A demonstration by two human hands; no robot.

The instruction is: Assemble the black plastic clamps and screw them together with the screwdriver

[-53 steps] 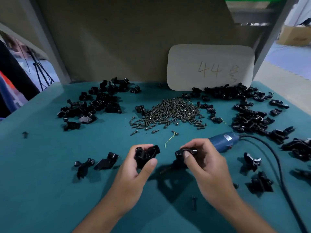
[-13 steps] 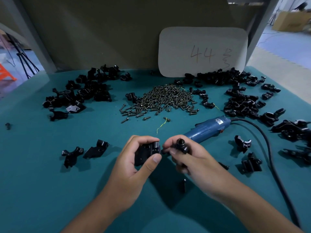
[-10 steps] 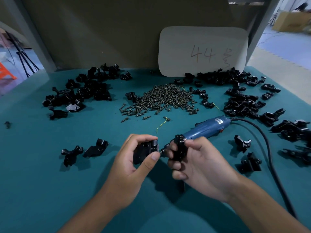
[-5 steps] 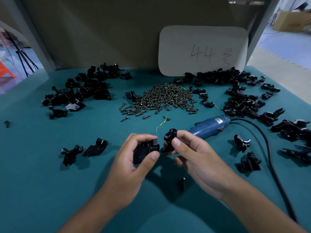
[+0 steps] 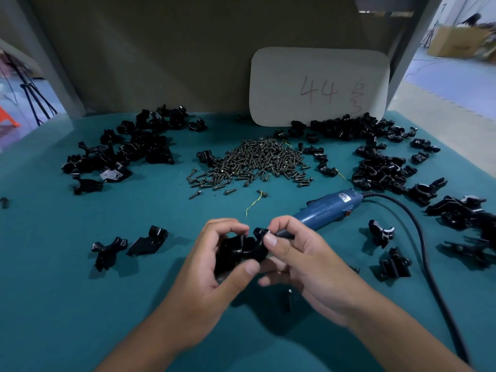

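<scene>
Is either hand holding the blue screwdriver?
No, the screwdriver lies on the table while both hands grip black clamp parts.

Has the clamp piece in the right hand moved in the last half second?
Yes. The right hand brought its clamp piece left, away from the blue screwdriver, against the left hand's piece.

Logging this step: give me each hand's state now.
Left hand: grips a black clamp part.
Right hand: pinches a second clamp piece against the first.
</scene>
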